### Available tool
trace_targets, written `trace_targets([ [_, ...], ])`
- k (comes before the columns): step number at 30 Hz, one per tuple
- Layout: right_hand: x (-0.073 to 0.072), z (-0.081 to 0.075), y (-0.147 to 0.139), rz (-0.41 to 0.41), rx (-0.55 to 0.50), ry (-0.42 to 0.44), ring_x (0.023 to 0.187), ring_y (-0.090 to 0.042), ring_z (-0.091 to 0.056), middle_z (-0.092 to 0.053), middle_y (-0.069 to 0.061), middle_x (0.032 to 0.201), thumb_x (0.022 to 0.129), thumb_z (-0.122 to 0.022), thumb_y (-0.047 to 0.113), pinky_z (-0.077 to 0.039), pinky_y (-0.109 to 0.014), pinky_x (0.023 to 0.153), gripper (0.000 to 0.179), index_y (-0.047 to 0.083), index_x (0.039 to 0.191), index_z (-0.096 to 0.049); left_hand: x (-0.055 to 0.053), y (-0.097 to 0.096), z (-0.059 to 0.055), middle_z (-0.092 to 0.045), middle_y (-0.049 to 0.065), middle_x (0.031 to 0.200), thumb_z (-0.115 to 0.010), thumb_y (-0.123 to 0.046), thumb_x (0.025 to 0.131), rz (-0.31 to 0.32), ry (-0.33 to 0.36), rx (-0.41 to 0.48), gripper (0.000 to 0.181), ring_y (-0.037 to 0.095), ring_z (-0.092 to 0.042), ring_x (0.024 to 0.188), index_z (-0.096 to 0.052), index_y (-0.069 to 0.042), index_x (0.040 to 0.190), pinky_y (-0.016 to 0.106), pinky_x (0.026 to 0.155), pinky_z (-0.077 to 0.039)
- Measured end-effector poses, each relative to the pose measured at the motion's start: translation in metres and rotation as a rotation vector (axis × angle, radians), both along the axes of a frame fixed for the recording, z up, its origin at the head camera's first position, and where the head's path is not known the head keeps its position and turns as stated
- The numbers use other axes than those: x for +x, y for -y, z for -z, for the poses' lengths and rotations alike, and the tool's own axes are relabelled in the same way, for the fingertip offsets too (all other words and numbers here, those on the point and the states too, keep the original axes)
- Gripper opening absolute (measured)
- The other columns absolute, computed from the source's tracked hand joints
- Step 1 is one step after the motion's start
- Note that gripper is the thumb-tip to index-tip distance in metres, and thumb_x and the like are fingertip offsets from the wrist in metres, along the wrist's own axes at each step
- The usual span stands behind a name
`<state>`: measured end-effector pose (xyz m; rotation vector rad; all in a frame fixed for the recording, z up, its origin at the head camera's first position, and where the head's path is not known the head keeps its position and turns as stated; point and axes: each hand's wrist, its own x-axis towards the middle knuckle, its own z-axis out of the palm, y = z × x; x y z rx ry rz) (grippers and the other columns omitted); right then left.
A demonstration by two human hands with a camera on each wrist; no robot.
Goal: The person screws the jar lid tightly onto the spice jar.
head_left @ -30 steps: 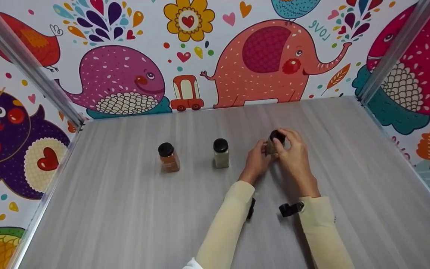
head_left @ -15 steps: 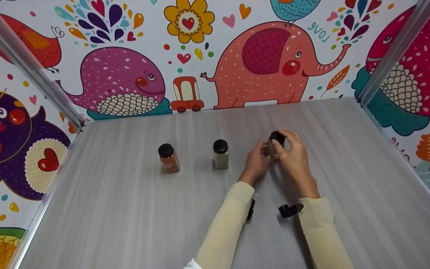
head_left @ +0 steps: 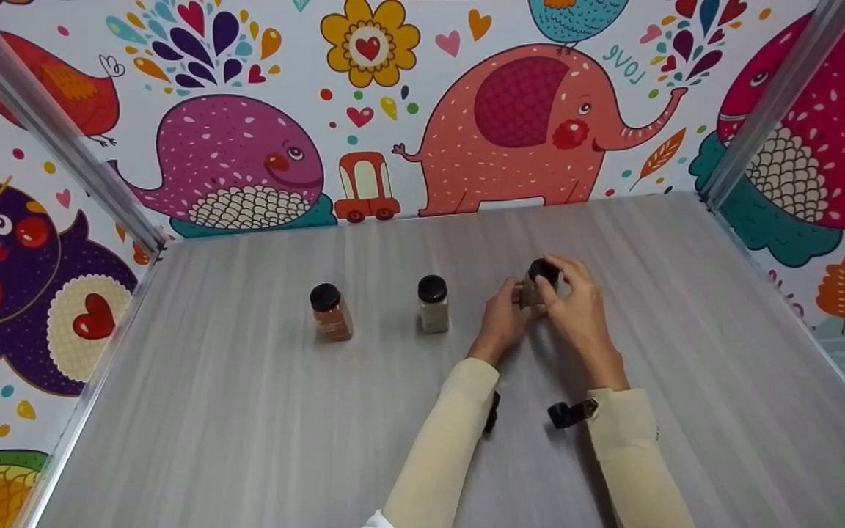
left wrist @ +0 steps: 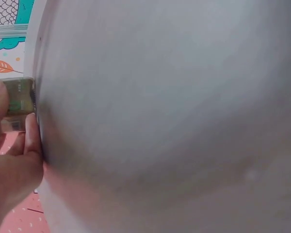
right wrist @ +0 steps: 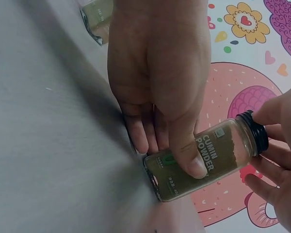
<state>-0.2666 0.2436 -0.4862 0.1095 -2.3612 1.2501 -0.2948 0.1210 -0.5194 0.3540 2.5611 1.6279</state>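
A cumin powder jar [head_left: 532, 295] of clear glass, with brown powder inside, is between my two hands near the back right of the table. My left hand [head_left: 503, 319] holds its body; in the right wrist view the left thumb lies across the label [right wrist: 211, 155]. My right hand [head_left: 580, 315] grips the black lid [right wrist: 258, 135] with thumb and fingers. The lid sits on the jar's neck. In the left wrist view only the lower part of the jar [left wrist: 20, 99] shows. Whether its base touches the table I cannot tell.
Left of my hands stands a spice jar with pale greenish contents [head_left: 434, 312] and a black lid. Farther left is another jar with orange-red powder [head_left: 333, 323]. Walls with cartoon animals and metal posts [head_left: 774, 110] border the table [head_left: 246, 425].
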Motion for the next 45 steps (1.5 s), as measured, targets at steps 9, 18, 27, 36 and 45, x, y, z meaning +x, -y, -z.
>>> trace_targets([
  [9,-0.0002,0.001,0.0005,-0.007,0.001,-0.045,0.126,-0.035,-0.056,-0.059,-0.021,0.136,0.096,-0.067,0.01,-0.046,-0.05,0.104,0.039,0.001,0.133,-0.062,0.0003,0.001,0.0003,-0.065,0.011,0.133,-0.065,-0.009,0.097,0.009,-0.015,-0.046,0.039,0.024,-0.062,0.123,-0.054,-0.011,0.134,0.039,0.105,-0.05],
  [18,-0.0006,0.0025,0.0005,0.0,-0.004,-0.046,0.122,-0.035,-0.058,-0.06,-0.021,0.133,0.095,-0.069,0.009,-0.049,-0.051,0.101,0.038,-0.002,0.131,-0.063,-0.0007,0.0007,0.0025,-0.064,0.011,0.134,-0.064,-0.008,0.098,0.01,-0.013,-0.04,0.037,0.024,-0.062,0.124,-0.054,-0.011,0.134,0.038,0.105,-0.05],
  [27,-0.0004,0.0013,0.0001,-0.003,0.006,-0.034,0.125,-0.035,-0.057,-0.06,-0.022,0.135,0.096,-0.067,0.01,-0.047,-0.05,0.102,0.038,-0.002,0.132,-0.062,-0.0018,0.0001,0.0043,-0.066,0.012,0.131,-0.064,-0.006,0.097,0.011,-0.017,-0.031,0.036,0.025,-0.064,0.121,-0.055,-0.01,0.131,0.038,0.104,-0.051],
  [36,-0.0008,0.0021,-0.0002,0.011,0.006,-0.03,0.121,-0.035,-0.059,-0.06,-0.022,0.131,0.095,-0.068,0.01,-0.049,-0.051,0.1,0.037,-0.003,0.13,-0.063,0.0004,-0.001,0.0018,-0.067,0.011,0.13,-0.066,-0.012,0.097,0.01,-0.022,-0.024,0.034,0.024,-0.064,0.12,-0.056,-0.012,0.13,0.038,0.101,-0.052],
  [45,-0.0009,0.0023,0.0005,0.015,0.014,-0.06,0.121,-0.036,-0.06,-0.061,-0.022,0.133,0.096,-0.068,0.012,-0.049,-0.05,0.101,0.039,-0.001,0.131,-0.062,0.0018,0.0005,0.0004,-0.068,0.01,0.127,-0.068,-0.017,0.096,0.011,-0.026,-0.018,0.037,0.023,-0.065,0.118,-0.056,-0.012,0.131,0.037,0.1,-0.052],
])
